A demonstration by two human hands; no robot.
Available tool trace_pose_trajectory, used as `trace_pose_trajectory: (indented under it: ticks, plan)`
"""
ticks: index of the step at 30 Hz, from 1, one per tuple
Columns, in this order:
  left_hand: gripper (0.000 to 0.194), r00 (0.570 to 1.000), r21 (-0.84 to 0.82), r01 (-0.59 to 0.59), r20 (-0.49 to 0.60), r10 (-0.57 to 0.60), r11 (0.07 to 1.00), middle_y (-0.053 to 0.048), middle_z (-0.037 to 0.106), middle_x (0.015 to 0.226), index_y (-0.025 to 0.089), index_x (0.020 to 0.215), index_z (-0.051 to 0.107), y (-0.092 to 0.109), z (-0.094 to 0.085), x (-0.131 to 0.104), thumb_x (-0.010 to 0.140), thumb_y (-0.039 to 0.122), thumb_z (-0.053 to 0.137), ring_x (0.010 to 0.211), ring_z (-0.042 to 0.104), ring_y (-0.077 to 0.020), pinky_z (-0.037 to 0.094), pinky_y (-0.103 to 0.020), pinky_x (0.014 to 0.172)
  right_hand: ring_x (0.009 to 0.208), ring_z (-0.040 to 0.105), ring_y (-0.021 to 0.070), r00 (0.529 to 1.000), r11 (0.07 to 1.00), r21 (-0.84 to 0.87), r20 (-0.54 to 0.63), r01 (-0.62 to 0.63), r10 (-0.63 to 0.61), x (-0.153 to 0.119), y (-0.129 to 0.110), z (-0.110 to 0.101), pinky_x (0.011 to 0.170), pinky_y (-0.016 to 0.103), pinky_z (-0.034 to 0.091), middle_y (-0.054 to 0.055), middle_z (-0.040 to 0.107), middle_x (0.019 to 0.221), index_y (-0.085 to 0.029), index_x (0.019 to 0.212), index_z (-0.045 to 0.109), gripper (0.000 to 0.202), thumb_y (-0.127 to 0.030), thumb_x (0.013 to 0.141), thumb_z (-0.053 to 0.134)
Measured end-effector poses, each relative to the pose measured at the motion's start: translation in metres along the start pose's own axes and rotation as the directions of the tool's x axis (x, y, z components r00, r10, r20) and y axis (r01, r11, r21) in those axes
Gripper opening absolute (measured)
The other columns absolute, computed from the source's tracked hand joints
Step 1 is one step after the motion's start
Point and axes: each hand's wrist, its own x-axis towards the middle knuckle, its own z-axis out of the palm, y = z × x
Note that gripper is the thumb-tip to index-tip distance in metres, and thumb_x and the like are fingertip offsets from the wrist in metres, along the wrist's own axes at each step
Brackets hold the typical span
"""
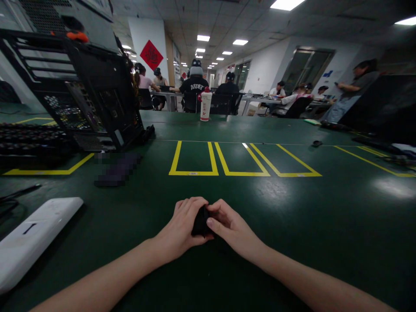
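A small black object (200, 222) sits between my two hands over the near middle of the green table (146, 286). My left hand (183, 223) is wrapped round its left side and top, with the thumb below it. From the right, the curled fingers and thumb of my right hand (229, 223) press against it. The hands cover much of the object, so I cannot tell what it is. Beyond them, three yellow tape outlines (194, 173) are marked on the tabletop.
An open black computer case (107, 95) stands at the left, with a white power strip (35, 234) nearer me. A white cup (205, 106) stands at the far edge. A dark monitor (386, 106) is at the right. Several people sit or stand beyond the table.
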Motion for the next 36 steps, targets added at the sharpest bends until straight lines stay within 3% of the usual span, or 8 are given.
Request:
trace_pose_trajectory:
  ticks: [7, 13, 17, 20, 24, 29, 33, 36]
  plan:
    - [0.056, 1.0, -0.014, 0.001, 0.013, -0.001, 1.0, -0.007, 0.047, 0.116, 0.026, 0.117, 0.029, 0.002, -0.002, 0.001, 0.073, 0.026, 0.063, 0.108, 0.045, -0.0252, 0.033, -0.044, 0.091, 0.097, 0.054, 0.0182, 0.998, 0.995, -0.087, -0.04, -0.049, 0.046, -0.0011, -0.0052, 0.0019, 0.081, 0.034, 0.047, 0.004, 0.054, 0.099, -0.02, 0.097, 0.047, 0.019, -0.024, 0.08, 0.053]
    - [0.056, 1.0, -0.023, 0.022, 0.022, -0.022, 0.999, -0.007, 0.046, 0.115, 0.026, 0.117, 0.029, 0.0007, -0.0008, 0.0016, 0.072, 0.022, 0.062, 0.106, 0.045, -0.0256, 0.034, -0.044, 0.089, 0.099, 0.053, 0.0174, 0.997, 0.981, -0.18, -0.008, 0.068, -0.07, -0.0046, -0.0039, 0.002, 0.086, 0.035, 0.045, 0.002, 0.051, 0.099, -0.022, 0.094, 0.048, 0.019, -0.02, 0.077, 0.056]
    - [0.054, 1.0, -0.03, 0.023, 0.006, -0.022, 0.999, -0.006, 0.047, 0.113, 0.025, 0.116, 0.031, 0.0007, -0.0014, 0.0016, 0.072, 0.027, 0.063, 0.104, 0.046, -0.0245, 0.037, -0.042, 0.087, 0.092, 0.055, 0.017, 0.996, 0.977, -0.205, -0.051, 0.064, -0.076, -0.0024, 0.0002, 0.0026, 0.078, 0.033, 0.048, 0.001, 0.053, 0.093, -0.022, 0.091, 0.048, 0.011, -0.026, 0.081, 0.051]
    - [0.052, 0.999, -0.032, 0.033, 0.018, -0.032, 0.999, -0.005, 0.047, 0.111, 0.025, 0.115, 0.033, 0.0014, -0.0022, 0.0016, 0.073, 0.029, 0.062, 0.101, 0.047, -0.0235, 0.038, -0.041, 0.086, 0.094, 0.054, 0.0181, 0.994, 0.972, -0.229, -0.084, 0.044, -0.064, -0.0004, 0.0015, 0.0028, 0.08, 0.035, 0.047, 0.002, 0.054, 0.096, -0.022, 0.096, 0.046, 0.017, -0.026, 0.081, 0.052]
    - [0.053, 0.999, -0.033, 0.033, 0.024, -0.032, 0.999, -0.005, 0.047, 0.112, 0.025, 0.115, 0.031, 0.0018, -0.0027, 0.0015, 0.073, 0.027, 0.063, 0.102, 0.046, -0.0236, 0.037, -0.042, 0.087, 0.095, 0.053, 0.0186, 0.998, 0.96, -0.277, -0.04, 0.035, -0.048, -0.0026, -0.0003, 0.0013, 0.08, 0.035, 0.047, 0.004, 0.052, 0.1, -0.022, 0.1, 0.047, 0.018, -0.026, 0.082, 0.05]
    - [0.05, 0.999, -0.037, 0.041, 0.035, -0.04, 0.998, -0.005, 0.047, 0.113, 0.025, 0.115, 0.032, 0.0021, -0.0034, 0.0017, 0.074, 0.026, 0.061, 0.103, 0.046, -0.0234, 0.036, -0.042, 0.089, 0.094, 0.051, 0.0173, 0.989, 0.928, -0.347, -0.006, 0.138, -0.149, -0.0057, -0.0014, -0.0002, 0.079, 0.033, 0.047, 0.003, 0.047, 0.103, -0.023, 0.098, 0.048, 0.02, -0.023, 0.079, 0.053]
    - [0.053, 0.998, -0.041, 0.048, 0.034, -0.046, 0.998, -0.006, 0.047, 0.113, 0.025, 0.116, 0.032, 0.0026, -0.0032, 0.0018, 0.073, 0.028, 0.062, 0.103, 0.046, -0.0236, 0.037, -0.042, 0.088, 0.09, 0.053, 0.0174, 0.992, 0.937, -0.341, -0.065, 0.08, -0.108, -0.0027, 0.0005, 0.0006, 0.072, 0.032, 0.049, 0.002, 0.05, 0.095, -0.022, 0.093, 0.048, 0.012, -0.026, 0.082, 0.05]
    - [0.052, 0.999, -0.033, 0.038, 0.033, -0.037, 0.999, -0.005, 0.047, 0.112, 0.024, 0.115, 0.032, 0.0029, -0.0029, 0.0022, 0.073, 0.028, 0.062, 0.103, 0.046, -0.0232, 0.036, -0.042, 0.089, 0.094, 0.053, 0.0181, 0.996, 0.956, -0.292, -0.066, 0.039, -0.061, -0.0012, 0.001, 0.0007, 0.075, 0.033, 0.049, 0.004, 0.052, 0.099, -0.022, 0.101, 0.044, 0.021, -0.025, 0.081, 0.051]
